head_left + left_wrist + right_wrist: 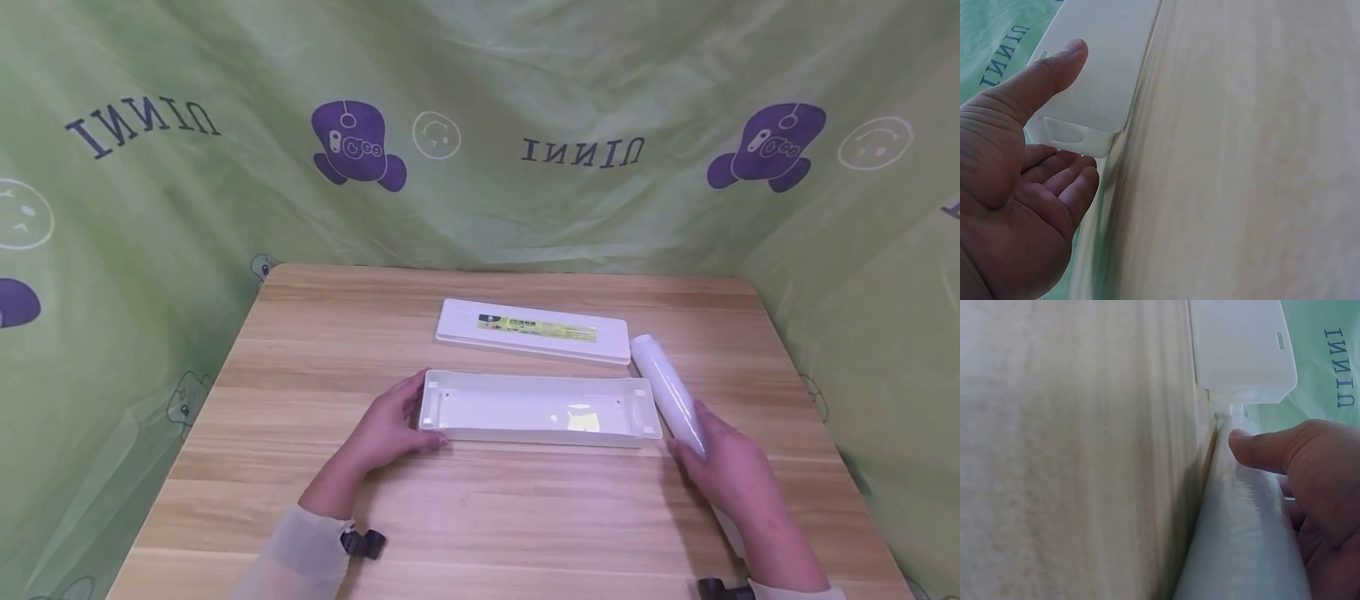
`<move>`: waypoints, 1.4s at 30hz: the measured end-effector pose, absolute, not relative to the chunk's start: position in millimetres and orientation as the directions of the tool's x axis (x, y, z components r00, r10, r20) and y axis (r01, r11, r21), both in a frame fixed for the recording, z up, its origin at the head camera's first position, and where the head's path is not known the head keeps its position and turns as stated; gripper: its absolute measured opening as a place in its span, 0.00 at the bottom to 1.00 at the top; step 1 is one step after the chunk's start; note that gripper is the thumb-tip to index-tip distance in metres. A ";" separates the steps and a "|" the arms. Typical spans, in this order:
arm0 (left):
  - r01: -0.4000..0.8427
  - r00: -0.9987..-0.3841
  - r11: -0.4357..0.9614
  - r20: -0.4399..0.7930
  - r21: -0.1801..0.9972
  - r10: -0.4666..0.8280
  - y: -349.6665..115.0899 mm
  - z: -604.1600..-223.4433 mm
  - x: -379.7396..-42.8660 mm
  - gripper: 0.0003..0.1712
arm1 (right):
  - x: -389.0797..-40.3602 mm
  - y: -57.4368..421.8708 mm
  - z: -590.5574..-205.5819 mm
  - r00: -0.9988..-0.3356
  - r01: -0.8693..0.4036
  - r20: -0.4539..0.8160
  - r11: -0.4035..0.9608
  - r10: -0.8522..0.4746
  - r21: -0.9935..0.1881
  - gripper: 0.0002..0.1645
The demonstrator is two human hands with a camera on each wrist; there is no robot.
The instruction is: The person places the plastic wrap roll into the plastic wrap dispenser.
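Note:
A long white plastic box [525, 435] sits on the table with its hollow side up. My left hand [390, 423] holds its left end, thumb along the near wall and fingers round the far corner; the left wrist view shows the thumb on the white box wall [1107, 69]. At the box's right, a roll of cling film [663, 383] lies slanted. My right hand [727, 467] grips it round the middle. In the right wrist view the thumb is on the film roll [1235, 531], and the other fingers are partly hidden behind it.
Behind the box lies a flat white lid [457, 321] with a yellow and black label. The far end of the roll comes close to the lid's right corner. A green printed curtain [525, 225] surrounds the wooden table [337, 317] at the back and sides.

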State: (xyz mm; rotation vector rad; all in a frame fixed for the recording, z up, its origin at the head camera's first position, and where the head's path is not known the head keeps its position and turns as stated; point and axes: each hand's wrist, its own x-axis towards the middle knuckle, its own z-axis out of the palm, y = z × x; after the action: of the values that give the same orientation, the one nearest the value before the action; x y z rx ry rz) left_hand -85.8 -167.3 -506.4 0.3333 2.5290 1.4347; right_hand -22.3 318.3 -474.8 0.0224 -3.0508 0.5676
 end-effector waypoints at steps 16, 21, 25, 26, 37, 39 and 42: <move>0.069 -0.952 0.489 -0.089 0.870 0.293 -166.3 -504.6 -85.3 0.67 | -20.3 318.7 -478.8 -0.989 -0.035 0.144 0.928 0.020 -0.370 0.43; 0.068 -0.953 0.491 -0.089 0.869 0.290 -165.7 -505.5 -85.9 0.66 | -20.0 320.9 -480.7 -0.990 -0.026 0.137 0.927 0.028 -0.375 0.44; 0.068 -0.954 0.485 -0.086 0.872 0.288 -165.3 -506.6 -86.6 0.67 | -19.7 322.0 -480.3 -0.989 -0.022 0.143 0.927 0.034 -0.376 0.44; 0.067 -0.954 0.483 -0.086 0.873 0.288 -165.2 -506.7 -86.6 0.67 | -19.4 322.2 -480.0 -0.990 -0.017 0.139 0.927 0.038 -0.375 0.44; 0.049 -0.952 0.472 -0.101 0.880 0.288 -166.0 -506.3 -85.9 0.67 | -19.1 325.4 -472.3 -0.989 -0.030 0.146 0.924 0.028 -0.381 0.45; 0.052 -0.952 0.470 -0.099 0.881 0.290 -166.3 -506.6 -86.0 0.67 | -19.1 325.9 -470.8 -0.989 -0.030 0.145 0.922 0.029 -0.385 0.45; 0.054 -0.952 0.473 -0.097 0.879 0.290 -166.9 -506.8 -85.8 0.67 | -19.7 326.3 -468.5 -0.988 -0.036 0.150 0.922 0.024 -0.385 0.44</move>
State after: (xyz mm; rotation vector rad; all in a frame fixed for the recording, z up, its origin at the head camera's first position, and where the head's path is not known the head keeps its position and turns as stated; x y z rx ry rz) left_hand -85.8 -166.9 -506.8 0.2965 2.4885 1.4724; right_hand -19.7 326.3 -468.5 0.0093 -2.9299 0.5917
